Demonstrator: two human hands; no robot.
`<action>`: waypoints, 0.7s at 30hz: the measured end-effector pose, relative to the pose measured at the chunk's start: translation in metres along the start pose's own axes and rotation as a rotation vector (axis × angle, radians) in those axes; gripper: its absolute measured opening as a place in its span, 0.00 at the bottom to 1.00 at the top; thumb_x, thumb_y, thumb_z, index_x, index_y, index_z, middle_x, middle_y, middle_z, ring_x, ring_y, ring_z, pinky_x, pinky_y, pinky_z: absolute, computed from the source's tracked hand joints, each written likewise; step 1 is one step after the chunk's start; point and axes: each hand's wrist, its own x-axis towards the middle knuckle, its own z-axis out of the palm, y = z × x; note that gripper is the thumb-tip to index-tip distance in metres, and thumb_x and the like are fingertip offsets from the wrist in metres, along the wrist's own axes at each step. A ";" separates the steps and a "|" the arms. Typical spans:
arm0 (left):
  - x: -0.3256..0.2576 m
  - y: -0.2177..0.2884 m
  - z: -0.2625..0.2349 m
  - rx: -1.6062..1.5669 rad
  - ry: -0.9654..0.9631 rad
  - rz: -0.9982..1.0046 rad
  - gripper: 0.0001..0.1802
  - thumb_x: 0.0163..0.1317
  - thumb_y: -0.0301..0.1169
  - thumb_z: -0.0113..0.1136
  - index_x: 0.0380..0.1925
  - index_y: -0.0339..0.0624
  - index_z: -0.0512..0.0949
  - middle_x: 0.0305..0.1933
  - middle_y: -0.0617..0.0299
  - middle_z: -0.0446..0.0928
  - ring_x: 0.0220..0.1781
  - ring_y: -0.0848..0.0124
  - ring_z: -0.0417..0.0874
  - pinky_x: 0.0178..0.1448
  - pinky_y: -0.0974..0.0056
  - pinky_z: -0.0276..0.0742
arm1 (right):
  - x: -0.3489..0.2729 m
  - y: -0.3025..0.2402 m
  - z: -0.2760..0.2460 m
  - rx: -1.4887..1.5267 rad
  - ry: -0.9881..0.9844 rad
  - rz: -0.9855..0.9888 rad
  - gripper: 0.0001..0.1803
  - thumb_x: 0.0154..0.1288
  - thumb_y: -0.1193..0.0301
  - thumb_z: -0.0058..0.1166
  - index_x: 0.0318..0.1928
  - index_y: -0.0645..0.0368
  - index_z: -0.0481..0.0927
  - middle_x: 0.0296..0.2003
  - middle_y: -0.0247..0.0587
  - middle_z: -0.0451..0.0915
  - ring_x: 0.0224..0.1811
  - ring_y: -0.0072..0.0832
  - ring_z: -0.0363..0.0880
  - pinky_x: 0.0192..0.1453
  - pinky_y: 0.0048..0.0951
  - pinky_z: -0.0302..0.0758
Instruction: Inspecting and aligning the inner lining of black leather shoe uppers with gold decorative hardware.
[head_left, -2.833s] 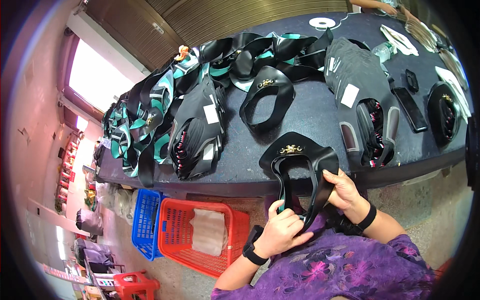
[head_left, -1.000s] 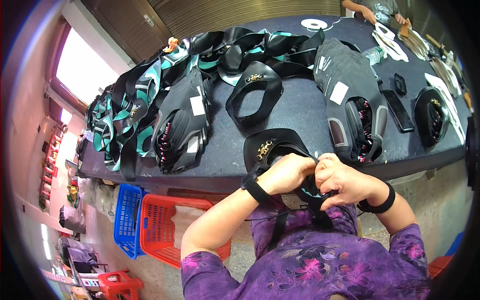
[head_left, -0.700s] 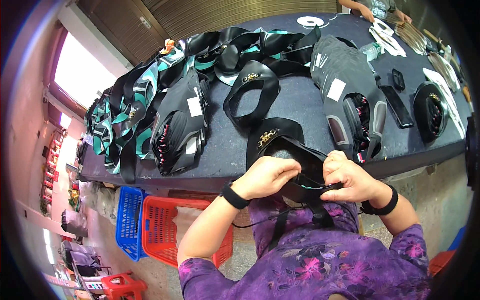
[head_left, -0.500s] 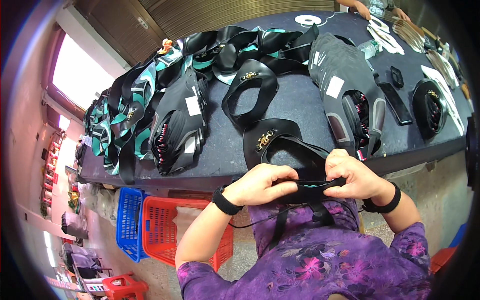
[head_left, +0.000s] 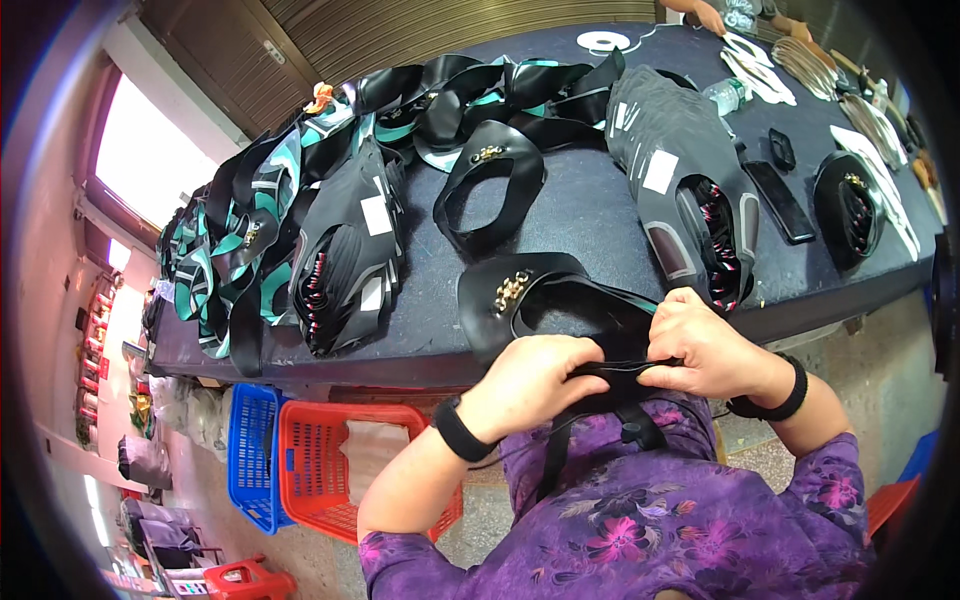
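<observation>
Just over the table's near edge, I hold a black shoe upper [head_left: 485, 305] with a gold buckle ornament on its front. My left hand [head_left: 535, 385] is closed, thumb and fingers pinching the upper's near edge. Beside it my right hand [head_left: 705, 345] pinches the same edge a short way to the right. Between the two hands the edge is drawn into a thin line, and its inner side is hidden. Farther back on the table lies a second black shoe upper [head_left: 540, 180] with a similar gold ornament, touched by neither hand.
Stacked dark uppers [head_left: 640, 130] stand right of centre, another stack [head_left: 345, 250] at left beside a heap of black and teal uppers [head_left: 390, 90]. A phone [head_left: 780, 200] and bottle [head_left: 727, 95] lie at right. Red [head_left: 300, 490] and blue baskets [head_left: 255, 450] stand below. A co-worker's hand [head_left: 709, 18] shows far right.
The edge between my hands has drawn together, and the teal lining seen there no longer shows. The upper's front has shifted slightly left and toward me. Both hands keep their pinch.
</observation>
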 end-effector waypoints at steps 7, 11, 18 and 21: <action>-0.011 -0.021 -0.019 0.295 -0.055 -0.015 0.11 0.47 0.33 0.59 0.31 0.41 0.74 0.29 0.57 0.75 0.35 0.59 0.77 0.37 0.60 0.72 | -0.013 0.007 -0.006 -0.006 0.027 0.019 0.13 0.47 0.64 0.60 0.16 0.56 0.73 0.16 0.32 0.69 0.27 0.28 0.68 0.48 0.32 0.57; -0.008 -0.019 -0.013 0.283 0.008 -0.012 0.10 0.47 0.32 0.59 0.30 0.40 0.74 0.28 0.56 0.74 0.34 0.58 0.76 0.37 0.60 0.71 | -0.013 0.008 -0.009 0.015 0.020 -0.048 0.12 0.48 0.64 0.60 0.17 0.56 0.75 0.15 0.32 0.69 0.26 0.28 0.69 0.48 0.32 0.58; -0.007 -0.017 -0.009 0.318 0.105 0.003 0.10 0.47 0.31 0.60 0.28 0.39 0.73 0.25 0.57 0.72 0.31 0.58 0.75 0.35 0.60 0.70 | -0.015 0.009 -0.011 0.035 -0.026 -0.027 0.11 0.49 0.65 0.60 0.17 0.55 0.75 0.16 0.32 0.71 0.25 0.29 0.70 0.49 0.33 0.59; -0.009 -0.018 -0.011 0.390 0.058 0.039 0.09 0.46 0.32 0.60 0.26 0.42 0.73 0.23 0.60 0.70 0.30 0.61 0.75 0.38 0.62 0.69 | -0.011 -0.001 -0.007 -0.046 0.008 -0.058 0.08 0.47 0.66 0.59 0.23 0.55 0.77 0.17 0.33 0.72 0.26 0.30 0.72 0.49 0.33 0.59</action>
